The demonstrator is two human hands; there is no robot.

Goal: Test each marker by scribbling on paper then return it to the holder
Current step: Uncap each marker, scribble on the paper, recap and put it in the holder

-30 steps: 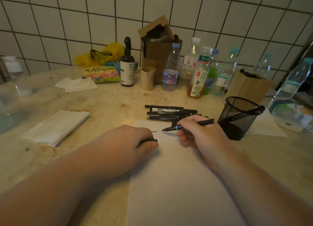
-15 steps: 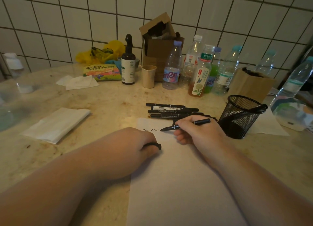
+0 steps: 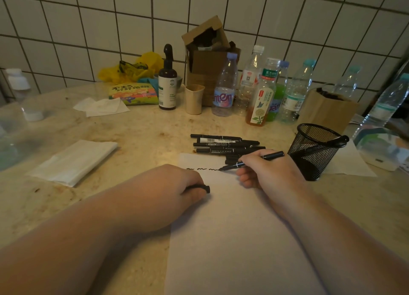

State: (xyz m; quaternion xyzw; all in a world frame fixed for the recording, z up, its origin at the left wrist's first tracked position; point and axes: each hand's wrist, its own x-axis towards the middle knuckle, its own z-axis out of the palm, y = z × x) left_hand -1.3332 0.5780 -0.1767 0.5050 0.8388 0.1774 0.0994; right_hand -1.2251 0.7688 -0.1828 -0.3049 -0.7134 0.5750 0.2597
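Note:
My right hand [image 3: 269,172] grips a black marker [image 3: 272,156] with its tip on the white paper [image 3: 234,239], at the right end of a row of black squiggles [image 3: 202,169]. My left hand [image 3: 174,188] rests on the paper's left edge and holds the black marker cap [image 3: 202,188]. Several black markers [image 3: 223,144] lie side by side on the table just beyond the paper. The black mesh holder [image 3: 314,149] stands to the right of my right hand, with one marker [image 3: 337,139] leaning on its rim.
Plastic bottles [image 3: 261,91], a beige cup [image 3: 194,98], a dark pump bottle [image 3: 167,82] and a cardboard box [image 3: 208,58] line the back by the tiled wall. A folded white cloth [image 3: 73,162] lies at the left. A wooden box [image 3: 327,111] stands behind the holder.
My right hand has drawn the marker rightward across the paper, adding more squiggles to the line. My left hand stays put with the cap.

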